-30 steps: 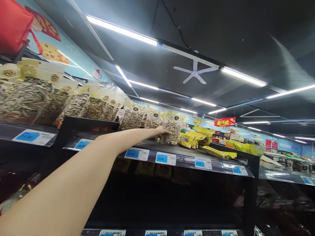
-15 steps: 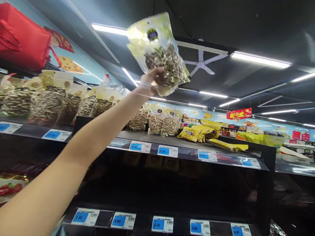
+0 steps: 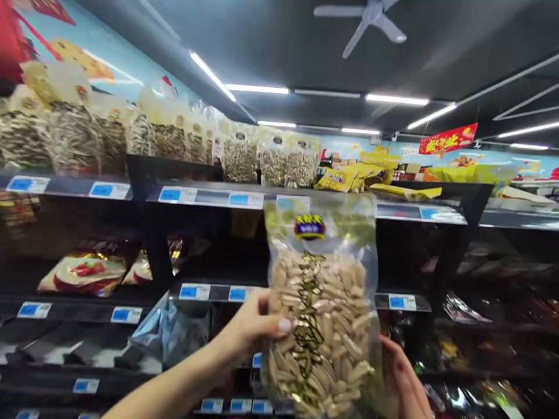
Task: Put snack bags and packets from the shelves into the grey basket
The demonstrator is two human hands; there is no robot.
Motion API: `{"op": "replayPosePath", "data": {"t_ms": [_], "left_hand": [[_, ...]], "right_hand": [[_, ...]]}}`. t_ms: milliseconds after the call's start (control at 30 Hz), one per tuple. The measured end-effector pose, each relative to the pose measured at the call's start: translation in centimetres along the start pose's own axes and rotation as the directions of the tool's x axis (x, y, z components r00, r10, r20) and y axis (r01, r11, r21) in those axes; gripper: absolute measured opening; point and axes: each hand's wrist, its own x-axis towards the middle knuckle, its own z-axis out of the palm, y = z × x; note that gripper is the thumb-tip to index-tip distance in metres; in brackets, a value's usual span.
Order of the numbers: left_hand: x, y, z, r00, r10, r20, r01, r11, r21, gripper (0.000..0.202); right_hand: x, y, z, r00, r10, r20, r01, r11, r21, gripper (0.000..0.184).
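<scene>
From here I see the shopper's left hand (image 3: 253,323), lower centre of the frame, clamped on a clear bag of sunflower seeds (image 3: 332,320), thumb across its front. The right hand (image 3: 406,378) is at the bag's right edge, lower right; its fingers are mostly hidden behind, so I can't tell how tightly they close. Half a second ago one hand held the bag aloft; now it's down in front, upright, with its printed face towards the shopper, so the label is in plain view. Beyond it, similar seed bags (image 3: 240,160) stand on the top shelf (image 3: 213,193), with yellow packets (image 3: 349,177) right of centre. A red banner (image 3: 449,139) hangs farther off, upper right.
</scene>
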Motion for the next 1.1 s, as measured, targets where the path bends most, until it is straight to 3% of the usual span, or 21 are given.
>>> {"op": "replayPosePath", "data": {"t_ms": [133,400,600,733,900,1000,1100], "left_hand": [[-1.3,-6.5,1.4,0.993,-0.115,0.028,0.115,0.993,0.020,0.034],[-3.3,-13.7,2.6,0.971,-0.231,0.061,0.227,0.971,0.069,0.035],[-4.9,-16.1,3.4,0.964,-0.260,0.058,0.255,0.964,0.079,0.031],[-6.2,-17.0,4.2,0.956,-0.274,0.108,0.276,0.961,-0.010,0.029],[-7.0,-18.3,5.0,0.944,-0.324,0.063,0.330,0.926,-0.183,0.025],[-6.3,-19.2,4.7,0.943,-0.324,0.080,0.322,0.817,-0.479,0.030],[-5.8,-20.1,4.6,0.909,-0.371,0.192,0.389,0.584,-0.713,0.032]], "right_hand": [[-1.1,-0.4,-1.3,0.991,0.125,0.048,-0.128,0.989,0.078,0.063],[-5.4,5.7,-5.1,0.966,0.248,-0.075,-0.245,0.968,0.051,0.067],[-8.1,6.4,-6.0,0.955,0.289,-0.061,-0.283,0.955,0.084,0.069],[-9.7,6.2,-6.2,0.950,0.294,-0.102,-0.283,0.953,0.110,0.068],[-11.1,6.1,-7.1,0.928,0.314,-0.200,-0.290,0.947,0.139,0.064],[-11.6,6.3,-8.6,0.903,0.294,-0.312,-0.259,0.954,0.149,0.055],[-12.1,7.3,-11.7,0.900,0.203,-0.387,-0.176,0.979,0.104,0.046]]}}
